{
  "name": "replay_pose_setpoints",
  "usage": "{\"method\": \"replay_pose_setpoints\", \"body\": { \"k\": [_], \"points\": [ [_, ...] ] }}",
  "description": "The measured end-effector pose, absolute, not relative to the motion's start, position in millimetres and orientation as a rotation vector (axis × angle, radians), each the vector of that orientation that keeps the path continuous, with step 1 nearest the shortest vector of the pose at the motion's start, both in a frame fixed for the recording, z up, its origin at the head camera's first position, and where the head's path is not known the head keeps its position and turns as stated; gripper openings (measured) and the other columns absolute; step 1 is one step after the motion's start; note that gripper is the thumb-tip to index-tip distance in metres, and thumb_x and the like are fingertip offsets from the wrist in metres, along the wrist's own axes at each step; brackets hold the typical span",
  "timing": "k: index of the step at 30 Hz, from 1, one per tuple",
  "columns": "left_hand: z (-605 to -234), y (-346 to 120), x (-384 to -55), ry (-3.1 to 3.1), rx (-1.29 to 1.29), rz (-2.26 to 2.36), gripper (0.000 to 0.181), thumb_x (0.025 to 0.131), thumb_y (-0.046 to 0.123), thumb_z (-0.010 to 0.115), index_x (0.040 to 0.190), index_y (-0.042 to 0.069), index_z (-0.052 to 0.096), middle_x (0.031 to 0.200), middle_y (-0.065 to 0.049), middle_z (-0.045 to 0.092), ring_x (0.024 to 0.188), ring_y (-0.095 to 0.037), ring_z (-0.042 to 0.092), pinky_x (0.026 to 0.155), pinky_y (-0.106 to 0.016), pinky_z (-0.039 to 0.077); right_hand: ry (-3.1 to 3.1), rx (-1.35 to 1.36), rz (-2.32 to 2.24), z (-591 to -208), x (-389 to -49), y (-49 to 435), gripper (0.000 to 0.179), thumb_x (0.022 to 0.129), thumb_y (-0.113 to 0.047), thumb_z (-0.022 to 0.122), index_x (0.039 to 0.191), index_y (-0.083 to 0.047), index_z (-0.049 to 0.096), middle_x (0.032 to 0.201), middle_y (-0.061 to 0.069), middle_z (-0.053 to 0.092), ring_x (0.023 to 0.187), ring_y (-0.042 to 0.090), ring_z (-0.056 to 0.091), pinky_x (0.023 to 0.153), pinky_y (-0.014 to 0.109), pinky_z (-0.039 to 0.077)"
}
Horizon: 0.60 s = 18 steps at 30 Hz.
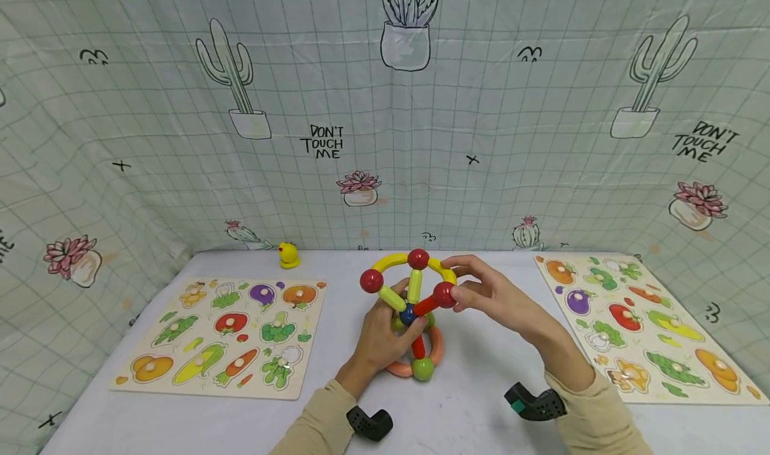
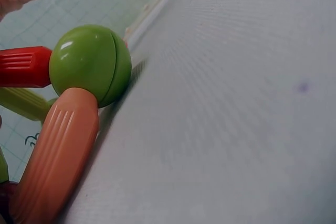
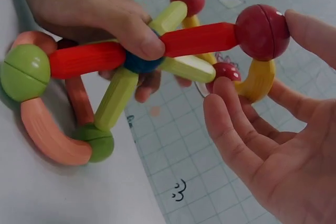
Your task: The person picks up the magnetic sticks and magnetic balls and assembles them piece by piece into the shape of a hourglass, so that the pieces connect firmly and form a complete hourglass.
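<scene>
A ball-and-rod building toy stands on the table at the centre of the head view. My left hand (image 1: 380, 338) grips it about its middle, the thumb pressing the blue ball (image 3: 143, 59). Below are green balls (image 2: 86, 64) joined by curved orange rods (image 2: 60, 153). Straight red and yellow-green rods spread upward from the blue ball to several red balls (image 1: 418, 259), linked by curved yellow rods (image 1: 391, 262). My right hand (image 1: 496, 298) holds the upper right corner: its thumb touches the red ball (image 3: 262, 31), its fingers lie around the curved yellow rod (image 3: 258, 81).
A vegetable puzzle board (image 1: 201, 284) lies at the left, and another puzzle board (image 1: 592, 266) at the right. A yellow toy duck (image 1: 289, 256) stands at the table's back edge. Behind the table hangs a printed grid cloth (image 1: 421, 114).
</scene>
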<state>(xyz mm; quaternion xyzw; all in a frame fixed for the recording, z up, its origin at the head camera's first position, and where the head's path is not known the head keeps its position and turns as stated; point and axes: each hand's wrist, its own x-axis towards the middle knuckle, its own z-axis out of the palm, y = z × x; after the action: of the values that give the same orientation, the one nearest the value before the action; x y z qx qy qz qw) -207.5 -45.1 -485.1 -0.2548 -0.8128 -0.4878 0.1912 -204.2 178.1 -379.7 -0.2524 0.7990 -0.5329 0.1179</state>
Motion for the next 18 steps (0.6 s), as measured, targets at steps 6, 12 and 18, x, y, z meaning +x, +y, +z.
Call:
{"method": "replay_pose_setpoints", "body": {
  "k": [6, 12, 18],
  "points": [
    [-482.8, -45.4, -208.0, -2.264, -0.739, -1.325, 0.070, 0.088, 0.027, 0.062, 0.148, 0.016, 0.029, 0.109, -0.004, 0.061, 0.102, -0.013, 0.055, 0.091, -0.034, 0.049, 2.340, -0.768, -1.628, -383.9, -207.2, 177.0, 0.044, 0.097, -0.022, 0.050, 0.139, -0.016, 0.037, 0.137, 0.017, 0.042, 0.098, 0.024, 0.065, 0.090, 0.029, 0.049],
    [-483.3, -48.2, -206.5, -2.228, -0.871, -1.393, 0.066, 0.091, 0.018, 0.044, 0.151, 0.009, 0.018, 0.150, -0.008, 0.036, 0.135, -0.022, 0.040, 0.110, -0.042, 0.033, 2.360, -0.772, -1.698, -387.6, -210.4, 178.4, 0.045, 0.097, -0.022, 0.048, 0.140, -0.014, 0.036, 0.138, 0.015, 0.043, 0.100, 0.020, 0.064, 0.094, 0.046, 0.046],
    [-482.2, -47.8, -206.6, -2.226, -0.883, -1.456, 0.066, 0.095, 0.018, 0.047, 0.152, 0.012, 0.014, 0.154, -0.006, 0.030, 0.136, -0.020, 0.040, 0.107, -0.042, 0.037, 2.395, -0.730, -1.672, -390.0, -213.1, 180.9, 0.043, 0.099, -0.026, 0.043, 0.141, -0.018, 0.037, 0.136, 0.016, 0.045, 0.093, 0.023, 0.067, 0.087, 0.054, 0.045]
  ]
}}
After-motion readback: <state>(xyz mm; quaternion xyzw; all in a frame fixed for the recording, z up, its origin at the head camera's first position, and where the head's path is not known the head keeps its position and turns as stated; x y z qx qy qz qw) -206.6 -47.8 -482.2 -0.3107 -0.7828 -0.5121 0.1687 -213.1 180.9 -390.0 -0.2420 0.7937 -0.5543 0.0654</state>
